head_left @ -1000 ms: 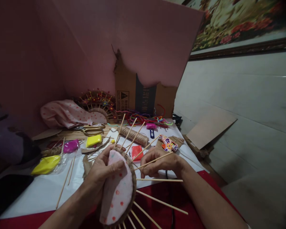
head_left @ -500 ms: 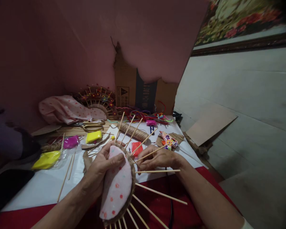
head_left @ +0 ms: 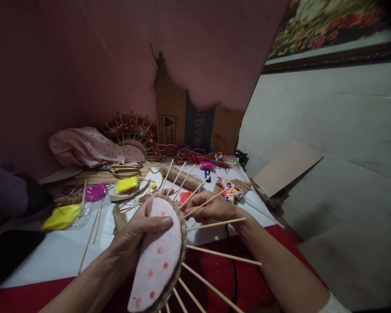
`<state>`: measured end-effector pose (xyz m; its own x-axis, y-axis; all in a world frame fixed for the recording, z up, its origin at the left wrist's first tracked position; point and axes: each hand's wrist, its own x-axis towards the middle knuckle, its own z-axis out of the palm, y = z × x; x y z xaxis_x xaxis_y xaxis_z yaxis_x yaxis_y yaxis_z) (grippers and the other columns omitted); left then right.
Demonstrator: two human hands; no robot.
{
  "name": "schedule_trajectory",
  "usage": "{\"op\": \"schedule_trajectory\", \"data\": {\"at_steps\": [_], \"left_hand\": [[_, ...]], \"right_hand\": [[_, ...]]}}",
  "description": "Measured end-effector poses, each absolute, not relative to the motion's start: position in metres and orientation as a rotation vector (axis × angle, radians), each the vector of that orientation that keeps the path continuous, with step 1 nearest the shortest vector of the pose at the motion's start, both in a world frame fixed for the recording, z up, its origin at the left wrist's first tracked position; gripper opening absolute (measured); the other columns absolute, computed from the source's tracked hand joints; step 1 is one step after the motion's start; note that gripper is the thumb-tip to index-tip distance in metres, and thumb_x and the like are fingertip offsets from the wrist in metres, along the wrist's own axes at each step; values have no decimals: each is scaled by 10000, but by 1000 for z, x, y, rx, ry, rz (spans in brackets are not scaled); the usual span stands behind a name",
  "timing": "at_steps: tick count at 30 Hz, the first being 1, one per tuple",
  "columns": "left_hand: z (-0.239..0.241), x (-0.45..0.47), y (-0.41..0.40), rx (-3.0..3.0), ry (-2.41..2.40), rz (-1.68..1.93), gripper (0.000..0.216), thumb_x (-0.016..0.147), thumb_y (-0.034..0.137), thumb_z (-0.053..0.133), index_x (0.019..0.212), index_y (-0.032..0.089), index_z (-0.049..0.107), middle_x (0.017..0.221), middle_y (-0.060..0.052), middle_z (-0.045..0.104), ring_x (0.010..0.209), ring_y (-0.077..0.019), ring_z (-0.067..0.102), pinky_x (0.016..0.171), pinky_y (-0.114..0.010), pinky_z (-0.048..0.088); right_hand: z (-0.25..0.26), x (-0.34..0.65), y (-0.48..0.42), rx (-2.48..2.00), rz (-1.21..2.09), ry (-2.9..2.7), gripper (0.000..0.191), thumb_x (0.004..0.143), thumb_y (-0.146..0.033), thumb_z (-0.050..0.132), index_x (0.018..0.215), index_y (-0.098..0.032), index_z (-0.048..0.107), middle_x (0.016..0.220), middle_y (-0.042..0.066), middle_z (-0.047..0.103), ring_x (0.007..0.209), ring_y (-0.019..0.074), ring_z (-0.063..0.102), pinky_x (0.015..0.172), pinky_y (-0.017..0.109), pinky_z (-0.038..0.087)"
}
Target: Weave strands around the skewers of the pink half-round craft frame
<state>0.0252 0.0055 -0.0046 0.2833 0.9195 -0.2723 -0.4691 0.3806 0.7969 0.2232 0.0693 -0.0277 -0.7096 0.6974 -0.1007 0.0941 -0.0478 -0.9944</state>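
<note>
My left hand (head_left: 141,230) is closed on a half-round craft piece (head_left: 161,250), thumb on its front. The piece is covered in pale pink fabric with red spots and edged with brown twine. Thin wooden sticks (head_left: 211,224) fan out from its curved rim. My right hand (head_left: 211,206) is beside the upper right rim, partly behind the sticks, with its fingers bent and drawn together. Whatever those fingers pinch is hidden. Behind the upper sticks lies a roll of twine (head_left: 182,178); a red packet (head_left: 185,196) shows partly beyond my right fingers.
Yellow clay packets (head_left: 127,185), a purple packet (head_left: 96,192), scissors (head_left: 125,170) and loose sticks (head_left: 87,245) lie on the left. A finished-looking fan piece (head_left: 133,139), coloured yarn (head_left: 195,156) and cardboard (head_left: 169,104) stand behind. Flowered fabric (head_left: 230,190) lies right.
The half-round piece has shifted slightly and tilted, its lower end moving left and down. My right hand has risen a little along the rim, now covering more of the red packet.
</note>
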Motion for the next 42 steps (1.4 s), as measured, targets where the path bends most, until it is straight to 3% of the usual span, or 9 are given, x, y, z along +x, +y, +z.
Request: {"op": "schedule_trajectory", "data": {"at_steps": [5, 16, 24, 28, 42], "left_hand": [[-5, 25, 9, 566, 856, 969, 375, 565, 94, 713, 900, 159, 559, 622, -24, 655, 502, -150, 612, 521, -251, 515], [-11, 24, 13, 634, 975, 1079, 537, 559, 112, 725, 1055, 212, 546, 682, 15, 658, 507, -141, 600, 492, -242, 478], [-8, 23, 14, 809, 1087, 1088, 335, 516, 170, 766, 787, 156, 569, 576, -7, 652, 460, -148, 591, 470, -255, 491], [-8, 22, 16, 810, 1120, 1094, 345, 505, 185, 769, 773, 156, 554, 569, -11, 656, 448, -152, 589, 449, -259, 491], [-6, 21, 18, 852, 1208, 1128, 374, 495, 194, 781, 767, 175, 525, 516, 23, 622, 398, -139, 565, 399, -241, 469]], "right_hand": [[-30, 222, 71, -806, 1763, -1792, 266, 737, -358, 657, 702, -99, 607, 492, -60, 472, 401, 22, 362, 377, 156, 259], [-27, 224, 70, -762, 1858, -1769, 232, 736, -326, 666, 724, -99, 620, 511, -60, 473, 423, 24, 376, 395, 158, 280], [-25, 229, 71, -674, 1806, -1892, 218, 769, -303, 643, 803, -88, 668, 543, -40, 496, 451, 31, 390, 417, 166, 294], [-26, 231, 70, -657, 1770, -1956, 222, 764, -314, 650, 827, -103, 682, 564, -38, 496, 471, 37, 393, 437, 173, 318], [-9, 267, 82, -805, 1570, -1830, 247, 682, -334, 700, 666, -116, 587, 539, -41, 480, 476, 47, 379, 439, 191, 254]]}}
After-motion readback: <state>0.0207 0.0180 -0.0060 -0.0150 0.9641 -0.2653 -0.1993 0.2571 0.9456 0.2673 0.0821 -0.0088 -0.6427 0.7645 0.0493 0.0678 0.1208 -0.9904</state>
